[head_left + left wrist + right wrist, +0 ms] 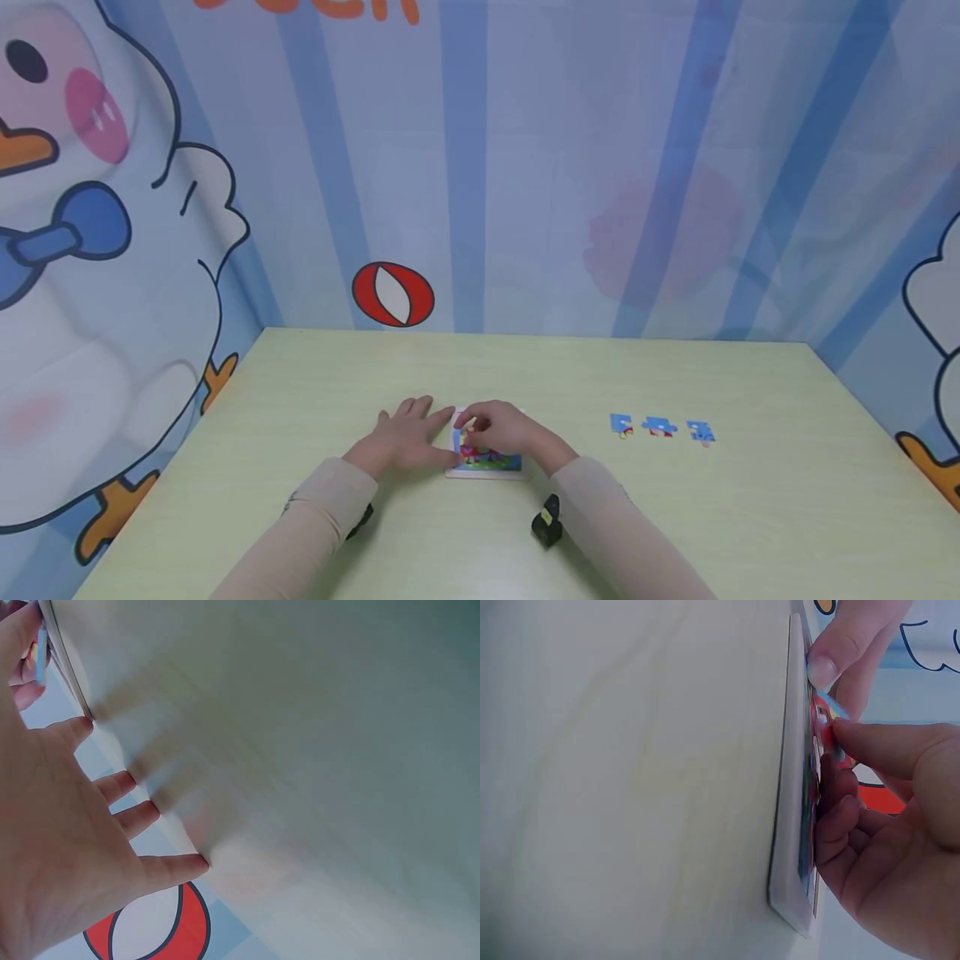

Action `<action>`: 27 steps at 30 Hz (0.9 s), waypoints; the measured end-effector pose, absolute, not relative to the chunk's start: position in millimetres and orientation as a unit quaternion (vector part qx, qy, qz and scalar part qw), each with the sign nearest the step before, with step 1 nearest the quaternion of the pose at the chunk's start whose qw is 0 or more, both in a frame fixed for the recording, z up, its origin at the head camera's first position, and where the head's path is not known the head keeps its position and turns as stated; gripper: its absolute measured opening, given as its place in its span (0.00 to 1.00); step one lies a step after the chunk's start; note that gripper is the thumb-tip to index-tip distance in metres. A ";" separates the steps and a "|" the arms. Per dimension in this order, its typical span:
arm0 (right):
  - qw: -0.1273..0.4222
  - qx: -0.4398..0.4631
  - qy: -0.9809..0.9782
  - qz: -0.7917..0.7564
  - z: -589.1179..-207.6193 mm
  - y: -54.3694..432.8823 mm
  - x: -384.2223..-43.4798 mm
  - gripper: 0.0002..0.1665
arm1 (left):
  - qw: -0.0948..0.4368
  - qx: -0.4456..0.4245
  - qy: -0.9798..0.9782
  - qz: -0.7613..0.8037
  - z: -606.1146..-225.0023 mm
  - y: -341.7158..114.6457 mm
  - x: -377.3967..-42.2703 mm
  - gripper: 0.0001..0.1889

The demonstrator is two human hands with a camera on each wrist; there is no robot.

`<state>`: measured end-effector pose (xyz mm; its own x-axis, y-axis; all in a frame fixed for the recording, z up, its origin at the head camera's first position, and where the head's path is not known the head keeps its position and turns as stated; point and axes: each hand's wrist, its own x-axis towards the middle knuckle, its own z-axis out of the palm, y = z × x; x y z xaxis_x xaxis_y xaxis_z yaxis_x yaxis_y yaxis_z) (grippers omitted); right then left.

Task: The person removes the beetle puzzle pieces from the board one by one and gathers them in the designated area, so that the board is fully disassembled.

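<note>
A small jigsaw puzzle board (486,476) with a pale border and a colourful picture lies flat on the table. My left hand (405,440) spreads its fingers beside the board's left edge, and its thumb rests at the lower left of the picture. Over the upper part of the board, my right hand (512,429) bends its fingers down. In the right wrist view it pinches a red and blue puzzle piece (826,729), tilted up from the board between thumb and fingers. The fingers hide much of the picture, so I cannot tell which spots are filled.
To the right lie three loose puzzle pieces in a row: a left one (620,423), a middle one (660,426) and a right one (701,430), mostly blue. The pale table (360,367) ends at a printed blue cloth backdrop (525,167).
</note>
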<state>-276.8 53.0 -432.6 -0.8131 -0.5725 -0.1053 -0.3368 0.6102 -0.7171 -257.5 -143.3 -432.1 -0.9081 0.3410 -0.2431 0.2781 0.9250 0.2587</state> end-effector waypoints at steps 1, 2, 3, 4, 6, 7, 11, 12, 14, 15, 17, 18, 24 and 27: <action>0.166 -0.257 0.882 -0.360 -432.5 52.9 -276.6 0.11 | 0.144 0.160 0.971 0.109 -432.0 -143.2 -257.7 0.42; 0.166 -0.257 0.881 -0.361 -432.7 53.0 -276.6 0.11 | 0.144 0.159 0.971 0.109 -431.9 -143.1 -257.8 0.42; 0.165 -0.255 0.881 -0.362 -433.6 52.8 -277.2 0.11 | 0.144 0.160 0.971 0.108 -431.8 -143.0 -257.9 0.42; 0.168 -0.249 0.881 -0.364 -434.7 52.4 -277.8 0.11 | 0.144 0.161 0.970 0.108 -431.8 -142.9 -258.0 0.42; 0.167 -0.245 0.882 -0.365 -436.0 52.1 -278.7 0.11 | 0.144 0.161 0.970 0.108 -431.4 -142.6 -257.8 0.42; 0.167 -0.242 0.883 -0.366 -436.4 52.0 -278.8 0.11 | 0.144 0.160 0.970 0.109 -431.2 -142.5 -257.6 0.42; 0.163 -0.239 0.884 -0.367 -436.3 52.6 -278.6 0.11 | 0.143 0.162 0.970 0.110 -431.4 -142.7 -257.3 0.42; 0.162 -0.241 0.883 -0.368 -436.1 52.9 -278.3 0.11 | 0.143 0.162 0.970 0.110 -431.6 -142.7 -257.4 0.42; 0.163 -0.242 0.881 -0.374 -436.0 53.4 -278.2 0.11 | 0.142 0.162 0.970 0.109 -432.5 -142.9 -258.1 0.43; 0.163 -0.243 0.879 -0.377 -435.7 53.7 -277.8 0.11 | 0.142 0.162 0.970 0.109 -432.9 -142.9 -258.4 0.43; 0.163 -0.246 0.873 -0.388 -434.3 54.8 -276.6 0.11 | 0.144 0.159 0.971 0.107 -433.1 -142.8 -258.6 0.43; 0.164 -0.246 0.870 -0.394 -433.4 55.5 -275.9 0.11 | 0.144 0.158 0.971 0.109 -433.4 -142.9 -258.8 0.43; 0.170 -0.241 0.851 -0.435 -427.2 66.7 -269.7 0.11 | 0.144 0.155 0.971 0.108 -434.1 -142.9 -258.8 0.43; 0.173 -0.242 0.842 -0.450 -424.0 77.1 -266.1 0.11 | 0.141 0.156 0.972 0.107 -434.4 -142.6 -259.5 0.43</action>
